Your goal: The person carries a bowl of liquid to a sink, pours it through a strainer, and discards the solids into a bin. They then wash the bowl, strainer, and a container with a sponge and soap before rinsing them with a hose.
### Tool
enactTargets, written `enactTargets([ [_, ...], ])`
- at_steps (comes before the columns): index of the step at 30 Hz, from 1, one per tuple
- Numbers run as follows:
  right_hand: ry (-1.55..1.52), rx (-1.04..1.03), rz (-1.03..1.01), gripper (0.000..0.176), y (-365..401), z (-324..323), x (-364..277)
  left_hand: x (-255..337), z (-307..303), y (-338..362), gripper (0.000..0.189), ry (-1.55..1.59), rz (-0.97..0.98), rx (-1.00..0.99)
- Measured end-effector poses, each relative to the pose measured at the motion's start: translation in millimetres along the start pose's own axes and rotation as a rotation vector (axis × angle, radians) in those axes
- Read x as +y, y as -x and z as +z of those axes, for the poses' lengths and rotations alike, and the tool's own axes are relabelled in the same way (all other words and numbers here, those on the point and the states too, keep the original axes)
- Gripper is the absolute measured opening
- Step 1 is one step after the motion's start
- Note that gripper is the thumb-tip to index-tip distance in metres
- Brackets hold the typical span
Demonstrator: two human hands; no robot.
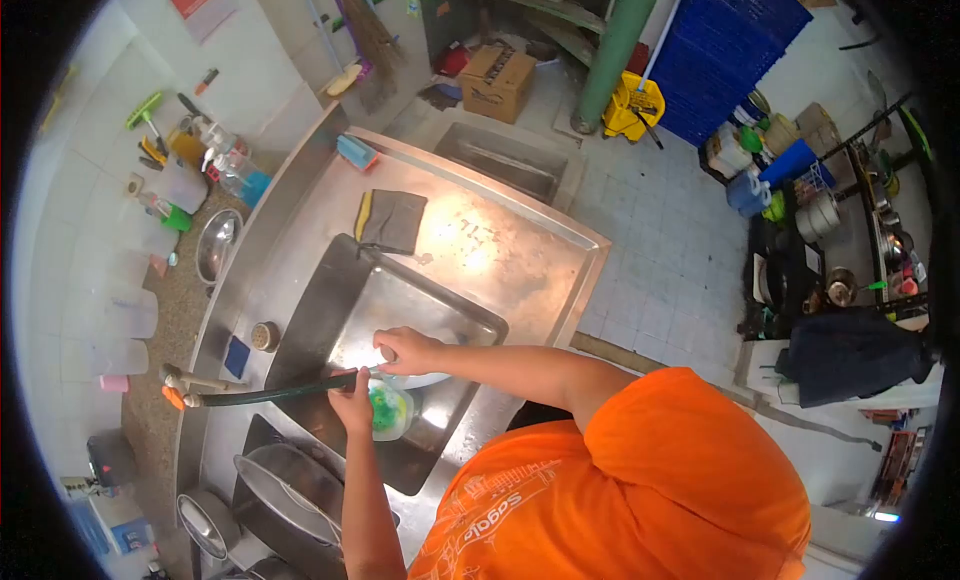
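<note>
A dark green hose (270,392) runs from the tap (180,390) at the left out over the steel sink (385,290). My left hand (352,404) is closed around the hose near its end. Just above and to the right, my right hand (408,351) is closed at the hose's tip, on a small piece I cannot make out clearly. Below my hands, a clear container (393,412) with green and yellow contents sits in the sink. A whitish dish (425,379) lies partly hidden under my right forearm.
A grey cloth (392,221) and a blue sponge (357,152) lie on the steel counter (500,215). Metal strainers (290,490) stand at the lower left. Near the tap are a blue pad (237,357) and a round shaker (264,336). Soap bottles (240,175) line the left ledge.
</note>
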State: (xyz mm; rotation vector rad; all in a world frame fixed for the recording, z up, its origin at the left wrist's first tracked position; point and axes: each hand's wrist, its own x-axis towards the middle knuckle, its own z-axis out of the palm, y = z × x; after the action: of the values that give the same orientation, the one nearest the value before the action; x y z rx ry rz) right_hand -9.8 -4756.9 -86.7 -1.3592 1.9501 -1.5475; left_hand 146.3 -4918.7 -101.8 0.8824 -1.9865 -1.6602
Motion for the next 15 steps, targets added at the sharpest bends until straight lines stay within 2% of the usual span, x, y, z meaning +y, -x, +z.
enactTargets([
  [6,0.027,-0.010,0.000,0.040,1,3,1,1,-5,3,0.020,-0.018,-0.033,-0.031],
  [8,0.012,-0.076,0.141,0.040,-1,-1,-3,1,-4,5,0.022,-0.050,-0.046,-0.002],
  [9,0.005,-0.089,0.133,0.040,-2,-1,-4,3,-1,5,0.023,-0.081,-0.055,0.010],
  [10,0.008,-0.079,0.128,0.040,-3,0,-4,7,3,7,0.017,-0.075,0.073,0.032],
  [15,-0.028,-0.058,0.112,0.039,-4,1,0,-29,-3,-1,0.017,-0.144,0.149,0.085],
])
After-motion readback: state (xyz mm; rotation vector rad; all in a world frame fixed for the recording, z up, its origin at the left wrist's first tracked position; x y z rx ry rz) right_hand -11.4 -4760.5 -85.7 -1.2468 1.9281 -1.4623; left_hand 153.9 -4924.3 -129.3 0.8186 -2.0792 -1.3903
